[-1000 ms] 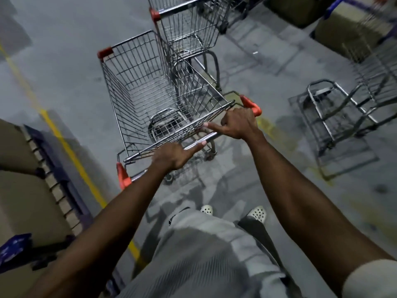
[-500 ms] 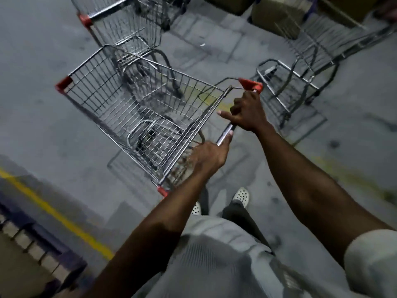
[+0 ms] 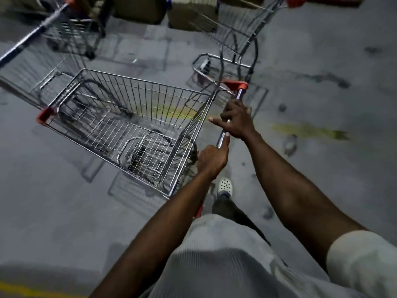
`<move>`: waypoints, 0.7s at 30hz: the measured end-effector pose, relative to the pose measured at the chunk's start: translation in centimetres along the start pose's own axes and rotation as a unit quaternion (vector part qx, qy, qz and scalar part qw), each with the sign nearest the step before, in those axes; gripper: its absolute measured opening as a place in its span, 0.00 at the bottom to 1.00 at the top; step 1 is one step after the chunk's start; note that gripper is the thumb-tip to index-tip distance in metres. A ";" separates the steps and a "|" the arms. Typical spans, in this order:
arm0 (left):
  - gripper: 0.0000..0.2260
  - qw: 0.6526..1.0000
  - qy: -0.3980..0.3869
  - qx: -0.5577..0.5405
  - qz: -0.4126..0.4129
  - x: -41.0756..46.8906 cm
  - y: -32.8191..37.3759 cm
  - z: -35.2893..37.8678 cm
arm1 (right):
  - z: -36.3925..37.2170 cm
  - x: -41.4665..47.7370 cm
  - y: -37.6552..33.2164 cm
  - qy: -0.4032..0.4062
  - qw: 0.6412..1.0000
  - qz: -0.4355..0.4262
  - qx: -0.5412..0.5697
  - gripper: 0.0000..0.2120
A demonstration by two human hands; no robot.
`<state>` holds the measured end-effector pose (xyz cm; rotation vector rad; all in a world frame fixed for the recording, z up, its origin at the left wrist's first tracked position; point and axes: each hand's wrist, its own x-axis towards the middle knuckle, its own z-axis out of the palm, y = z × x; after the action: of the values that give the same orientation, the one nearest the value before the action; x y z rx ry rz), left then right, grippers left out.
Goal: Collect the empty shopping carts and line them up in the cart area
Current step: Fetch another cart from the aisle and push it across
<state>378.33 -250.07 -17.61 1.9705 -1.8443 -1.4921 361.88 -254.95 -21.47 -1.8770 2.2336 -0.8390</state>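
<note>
Cart in hand: the empty cart (image 3: 129,127) sits just ahead and to the left of my fingers, its wire basket bare, its nose angled away to the left.
Handle: the handle bar (image 3: 231,119) runs under both my palms, with a red end cap (image 3: 235,84) just beyond my right fingers.
Left hand: my left hand (image 3: 211,159) wraps the near part of the bar, fingers curled around it, thumb laid along the tube; I judge this is my steering point.
Right hand: my right hand (image 3: 237,120) grips further along, fingers closed on the bar except one, which sticks out loose to the left.
Reason for grip: hands set apart on one bar give leverage to swing the nose round.
Second cart: another cart (image 3: 238,39) stands just beyond my right hand, its handle end away from me.
Third cart: a blurred cart (image 3: 53,39) stands well beyond my left fingers.
Floor: grey concrete (image 3: 322,93), a worn yellow mark (image 3: 309,130) to the right of my right hand.
Assessment: alignment under way; nesting not yet done.
Risk: clipping the second cart's frame.
</note>
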 end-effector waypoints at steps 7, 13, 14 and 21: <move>0.48 0.992 -0.043 0.085 0.088 -2.7 0.9 2.3 | -3.7 -4.8 3.3 0.021 0.999 0.038 -0.031 0.28; 0.42 0.966 -0.045 0.172 0.185 -4.1 0.6 3.7 | -5.9 -8.8 5.7 0.022 0.994 0.076 -0.076 0.24; 0.41 0.962 -0.048 0.183 0.197 -4.3 0.5 3.8 | -6.3 -9.5 5.9 0.027 0.994 0.079 -0.074 0.24; 0.42 0.931 -0.060 0.240 0.269 -4.2 -0.5 5.0 | -8.2 -14.3 7.0 0.066 0.982 0.137 -0.108 0.28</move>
<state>376.17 -243.91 -18.12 1.3206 -2.7137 -1.0821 355.64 -238.16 -21.62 -1.5754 2.6830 -0.7192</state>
